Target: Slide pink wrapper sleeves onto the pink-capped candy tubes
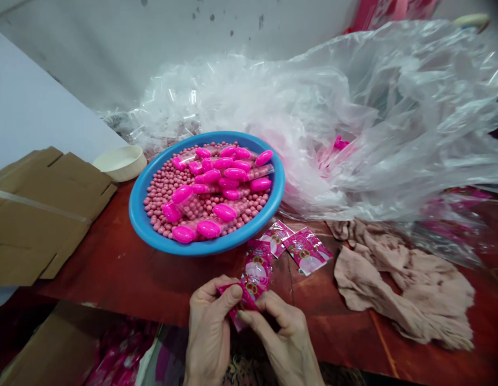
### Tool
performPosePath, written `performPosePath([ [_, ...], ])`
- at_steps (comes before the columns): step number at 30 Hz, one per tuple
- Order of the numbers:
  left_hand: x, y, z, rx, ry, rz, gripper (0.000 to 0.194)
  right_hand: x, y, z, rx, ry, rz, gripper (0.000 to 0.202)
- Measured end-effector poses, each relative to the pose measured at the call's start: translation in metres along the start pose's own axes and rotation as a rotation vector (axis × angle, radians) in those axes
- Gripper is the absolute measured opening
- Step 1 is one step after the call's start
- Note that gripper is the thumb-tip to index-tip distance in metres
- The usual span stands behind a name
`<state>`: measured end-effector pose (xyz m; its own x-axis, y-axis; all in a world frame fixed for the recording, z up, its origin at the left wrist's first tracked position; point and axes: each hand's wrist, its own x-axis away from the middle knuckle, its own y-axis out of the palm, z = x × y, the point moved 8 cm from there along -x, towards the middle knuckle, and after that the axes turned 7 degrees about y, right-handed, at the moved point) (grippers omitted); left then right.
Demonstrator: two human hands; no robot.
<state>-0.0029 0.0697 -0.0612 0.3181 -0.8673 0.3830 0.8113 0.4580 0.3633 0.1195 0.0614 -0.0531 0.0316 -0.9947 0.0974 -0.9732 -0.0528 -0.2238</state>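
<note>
Both hands are at the front edge of the red-brown table, closed on a pink printed packet (237,311). My left hand (212,316) pinches its left side between thumb and fingers. My right hand (283,327) grips the right side with thumb and forefinger. Just beyond, a strip of similar pink packets (257,262) runs up toward a blue basin (206,247); whether it joins the held packet I cannot tell. In the basin, bright pink-capped clear tubes (208,229) lie on small pink balls (158,195). Two more packets (307,251) lie right of the strip.
A crumpled beige cloth (417,289) lies on the table (152,279) at right. Behind the basin heaps clear plastic sheeting (413,107). A white shallow dish (122,163) and folded cardboard (43,214) stand left. Below the edge, a box holds pink packets (120,354).
</note>
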Motion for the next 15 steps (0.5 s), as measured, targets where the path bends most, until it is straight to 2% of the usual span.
performPosePath([
  [5, -0.001, -0.001, -0.001, 0.037, -0.012, 0.001, 0.021, -0.001, 0.003, -0.006, 0.052, -0.109, -0.045, 0.029],
  [11, 0.005, 0.009, -0.008, 0.001, -0.077, -0.167, 0.027, 0.003, -0.008, -0.005, 0.215, -0.261, -0.017, 0.032],
  [15, 0.004, 0.007, -0.010, -0.033, -0.045, -0.194, 0.016, 0.001, -0.008, -0.004, 0.299, -0.339, -0.035, 0.034],
])
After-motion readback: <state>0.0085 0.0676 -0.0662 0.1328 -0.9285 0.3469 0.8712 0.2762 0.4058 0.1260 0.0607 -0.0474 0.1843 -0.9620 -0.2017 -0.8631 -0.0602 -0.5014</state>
